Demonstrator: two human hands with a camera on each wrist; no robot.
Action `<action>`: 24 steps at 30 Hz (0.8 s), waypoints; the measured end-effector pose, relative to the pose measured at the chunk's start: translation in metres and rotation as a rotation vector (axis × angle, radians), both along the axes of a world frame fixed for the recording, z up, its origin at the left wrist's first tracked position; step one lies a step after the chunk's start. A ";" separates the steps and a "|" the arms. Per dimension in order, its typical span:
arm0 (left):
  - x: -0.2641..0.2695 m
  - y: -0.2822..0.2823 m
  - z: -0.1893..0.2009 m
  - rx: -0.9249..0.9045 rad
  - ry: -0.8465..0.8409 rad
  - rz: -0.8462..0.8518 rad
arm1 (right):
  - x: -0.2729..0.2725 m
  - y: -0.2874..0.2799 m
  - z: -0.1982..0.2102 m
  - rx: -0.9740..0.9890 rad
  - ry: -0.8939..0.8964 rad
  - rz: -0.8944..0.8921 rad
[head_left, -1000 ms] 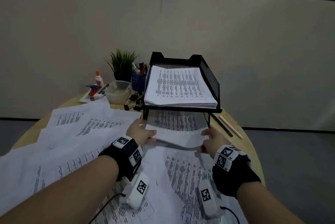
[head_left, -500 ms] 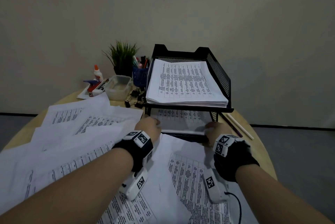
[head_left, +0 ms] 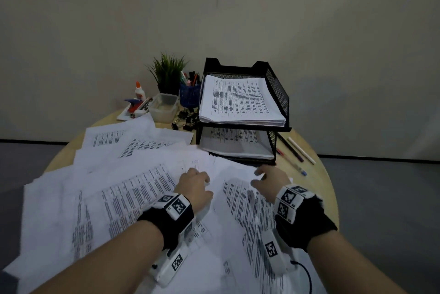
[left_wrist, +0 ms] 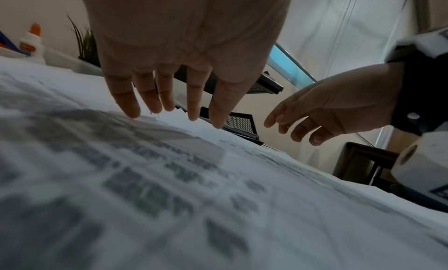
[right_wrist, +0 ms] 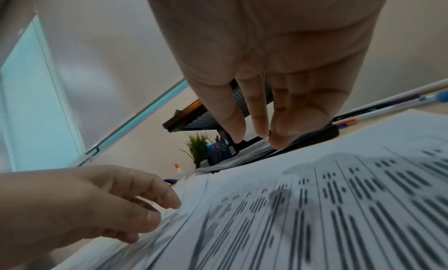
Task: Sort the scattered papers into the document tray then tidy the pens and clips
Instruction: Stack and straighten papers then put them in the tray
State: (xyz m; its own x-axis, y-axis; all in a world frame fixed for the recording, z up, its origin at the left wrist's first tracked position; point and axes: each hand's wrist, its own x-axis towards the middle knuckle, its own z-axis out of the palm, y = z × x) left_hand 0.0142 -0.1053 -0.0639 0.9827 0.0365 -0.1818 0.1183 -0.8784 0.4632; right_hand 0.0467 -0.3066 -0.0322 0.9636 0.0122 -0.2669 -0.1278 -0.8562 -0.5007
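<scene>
A black two-tier mesh tray (head_left: pixel 279 90) stands at the back of the round table. Its top tier holds a thick paper stack (head_left: pixel 240 100), and more sheets (head_left: pixel 235 144) lie in the lower tier. Scattered printed papers (head_left: pixel 133 189) cover the table's near and left parts. My left hand (head_left: pixel 195 181) hovers over them with straight, spread fingers (left_wrist: pixel 126 101) whose tips are at the paper. My right hand (head_left: pixel 269 179) is just in front of the lower tier, its fingers (right_wrist: pixel 232 120) pointing down at a sheet. Neither hand holds anything. Loose pens (head_left: pixel 295 150) lie right of the tray, and black binder clips (head_left: pixel 185 119) lie to its left.
Behind the papers at the back left stand a blue pen cup (head_left: pixel 189 97), a clear plastic box (head_left: pixel 164 107), a small plant (head_left: pixel 167 76), a glue bottle (head_left: pixel 140 91) and a red and blue stapler (head_left: pixel 134 105). The table's right edge is close to the pens.
Both hands held a sheet at the lower tier's mouth and slid it in. They have let go and drawn back toward me, empty, over the scattered papers.
</scene>
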 end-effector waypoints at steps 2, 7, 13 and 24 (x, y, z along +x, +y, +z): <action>-0.021 0.004 -0.004 0.042 0.018 -0.016 | -0.023 0.003 -0.003 -0.027 0.029 0.025; -0.069 0.010 -0.006 0.095 -0.001 -0.034 | -0.072 0.011 -0.009 -0.049 0.065 0.077; -0.118 0.004 0.002 0.184 0.026 -0.034 | -0.118 0.020 -0.021 -0.108 0.106 0.116; -0.149 -0.012 -0.005 0.236 0.191 -0.053 | -0.150 0.028 -0.038 -0.078 -0.046 0.085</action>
State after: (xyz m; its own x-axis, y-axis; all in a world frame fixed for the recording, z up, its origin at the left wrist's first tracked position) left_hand -0.1348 -0.1176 -0.0691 0.9333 0.0496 -0.3556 0.1349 -0.9663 0.2193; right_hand -0.1029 -0.2784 -0.0706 0.9713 0.0751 -0.2259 -0.0318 -0.8995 -0.4357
